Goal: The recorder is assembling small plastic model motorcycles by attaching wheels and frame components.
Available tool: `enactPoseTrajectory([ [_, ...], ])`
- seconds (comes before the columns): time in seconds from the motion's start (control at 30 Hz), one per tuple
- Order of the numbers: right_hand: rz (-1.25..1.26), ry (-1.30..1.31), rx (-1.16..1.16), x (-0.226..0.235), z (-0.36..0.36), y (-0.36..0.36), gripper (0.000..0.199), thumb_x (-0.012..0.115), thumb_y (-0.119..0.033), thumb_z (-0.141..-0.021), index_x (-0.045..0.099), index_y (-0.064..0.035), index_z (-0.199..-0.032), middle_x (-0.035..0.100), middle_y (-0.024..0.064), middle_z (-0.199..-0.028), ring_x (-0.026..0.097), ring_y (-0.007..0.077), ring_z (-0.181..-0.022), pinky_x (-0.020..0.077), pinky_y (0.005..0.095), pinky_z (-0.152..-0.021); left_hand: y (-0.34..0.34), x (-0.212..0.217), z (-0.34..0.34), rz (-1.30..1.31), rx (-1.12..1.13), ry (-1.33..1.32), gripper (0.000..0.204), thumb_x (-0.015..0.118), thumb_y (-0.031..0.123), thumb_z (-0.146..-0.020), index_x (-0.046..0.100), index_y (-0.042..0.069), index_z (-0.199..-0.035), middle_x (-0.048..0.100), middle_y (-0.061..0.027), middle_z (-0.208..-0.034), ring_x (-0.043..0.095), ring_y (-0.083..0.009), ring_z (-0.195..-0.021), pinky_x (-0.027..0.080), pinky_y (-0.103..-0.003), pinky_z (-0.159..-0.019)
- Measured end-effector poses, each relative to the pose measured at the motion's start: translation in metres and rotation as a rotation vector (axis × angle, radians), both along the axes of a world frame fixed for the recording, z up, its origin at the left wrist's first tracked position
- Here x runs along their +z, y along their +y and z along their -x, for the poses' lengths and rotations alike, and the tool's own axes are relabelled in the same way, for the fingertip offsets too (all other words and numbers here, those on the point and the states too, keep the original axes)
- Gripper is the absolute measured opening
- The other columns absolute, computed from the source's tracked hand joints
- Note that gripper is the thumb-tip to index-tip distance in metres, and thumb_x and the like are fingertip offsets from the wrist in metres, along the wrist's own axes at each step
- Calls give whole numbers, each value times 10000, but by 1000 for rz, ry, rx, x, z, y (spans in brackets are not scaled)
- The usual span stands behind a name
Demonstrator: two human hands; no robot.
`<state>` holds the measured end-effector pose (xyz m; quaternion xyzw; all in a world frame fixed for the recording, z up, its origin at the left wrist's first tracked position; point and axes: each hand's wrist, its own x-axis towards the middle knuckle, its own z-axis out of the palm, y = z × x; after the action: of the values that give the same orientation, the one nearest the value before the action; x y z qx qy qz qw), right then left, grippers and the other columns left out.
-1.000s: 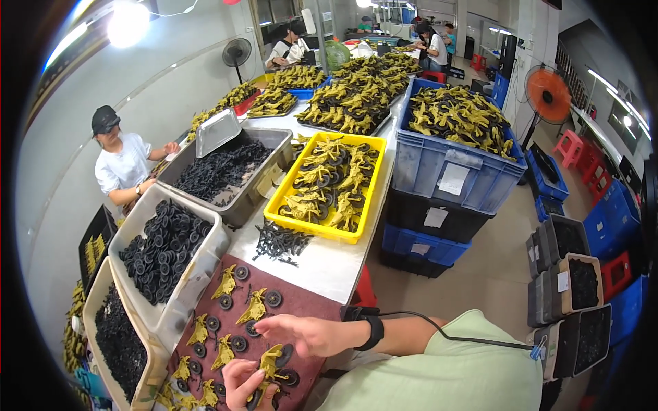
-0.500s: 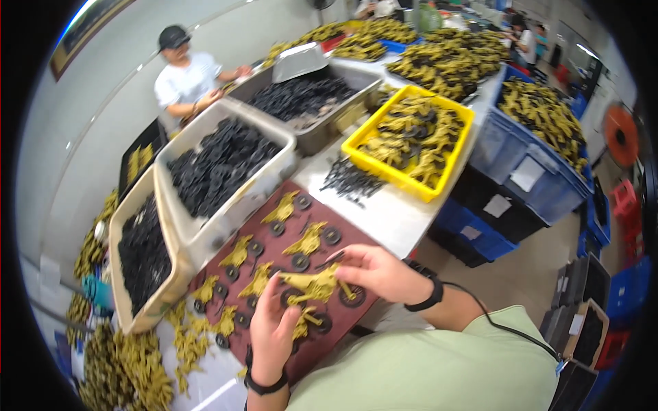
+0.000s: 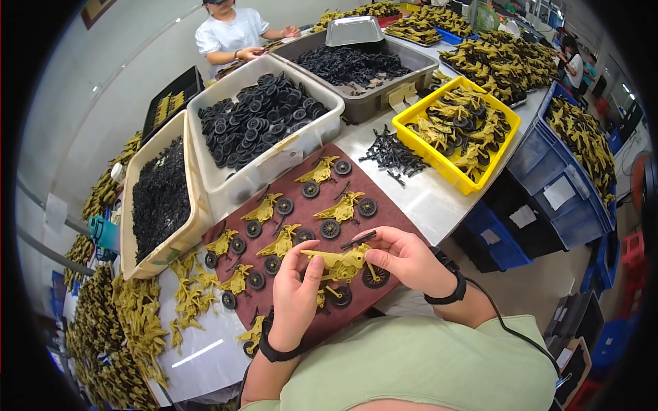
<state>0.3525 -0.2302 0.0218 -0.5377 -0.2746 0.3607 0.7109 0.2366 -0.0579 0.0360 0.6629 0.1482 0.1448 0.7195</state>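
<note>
Head view. Both hands grasp one yellow toy motorcycle body (image 3: 340, 261) above the near edge of a dark red mat (image 3: 384, 218). The left hand (image 3: 296, 300) pinches its rear end between thumb and fingers; the right hand (image 3: 406, 257) closes round its front end, where a black wheel (image 3: 375, 276) sits below the fingers. A thin black part (image 3: 358, 240) lies along the top of the body, touching the right fingertips. Each wrist carries a black band.

On the mat, further yellow bodies (image 3: 282, 241) lie in rows, each beside loose black wheels (image 3: 330, 228). Behind the mat stand a white bin of black wheels (image 3: 264, 116), a beige bin of small black parts (image 3: 162, 194) to its left, and a grey bin of black parts (image 3: 356, 65) farther back. A yellow tray of assembled toys (image 3: 458, 130) rests on the desk (image 3: 428, 198) to the right, a small heap of black parts (image 3: 389, 152) just beside it. Loose yellow bodies (image 3: 188, 301) lie left of the mat. A person in a white shirt (image 3: 229, 34) works at the far end.
</note>
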Motion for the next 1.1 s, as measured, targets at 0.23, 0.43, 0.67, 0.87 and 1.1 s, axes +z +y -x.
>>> enactPoseTrajectory([
  [0.23, -21, -9, -6, -5, -1, 3, 299, 570, -102, -956, 521, 5, -1231, 606, 36, -1118, 580, 94, -1008, 476, 237, -855, 0, 1, -3, -16, 18, 40, 245, 524, 229, -989, 555, -6, -1051, 624, -52, -907, 614, -98, -795, 525, -230, -664],
  [0.43, 59, -82, -36, -14, 0, 6, 307, 617, -64, -912, 541, -9, -1204, 638, 49, -1046, 601, 88, -934, 495, 234, -789, 3, -6, 1, -22, 11, 27, 210, 569, 168, -964, 548, -26, -1042, 657, -93, -898, 635, -122, -812, 551, -260, -664],
  [0.67, 201, -218, -3, -7, 2, -1, 482, 722, -63, -825, 532, -17, -1266, 653, 62, -1040, 611, 90, -923, 511, 249, -794, 14, -10, 7, -437, -132, 67, 213, 675, 13, -859, 590, -31, -1049, 658, -61, -950, 622, -104, -875, 503, -223, -753],
  [0.87, -190, -376, -125, -6, 11, -6, 625, 800, -102, -751, 512, 8, -1295, 580, 112, -1215, 606, 163, -1059, 495, 307, -938, 6, -1, 18, -97, 37, -83, 286, 730, -49, -772, 619, -24, -1034, 649, -49, -959, 623, -95, -877, 506, -213, -747],
  [1.1, 12, -673, -223, 13, 17, -12, 389, 794, -69, -722, 652, -12, -1079, 661, 103, -992, 645, 222, -905, 526, 307, -785, 9, -1, 20, -120, -86, -319, 346, 681, -135, -764, 578, -39, -1080, 614, -129, -1062, 623, -207, -977, 517, -305, -852],
])
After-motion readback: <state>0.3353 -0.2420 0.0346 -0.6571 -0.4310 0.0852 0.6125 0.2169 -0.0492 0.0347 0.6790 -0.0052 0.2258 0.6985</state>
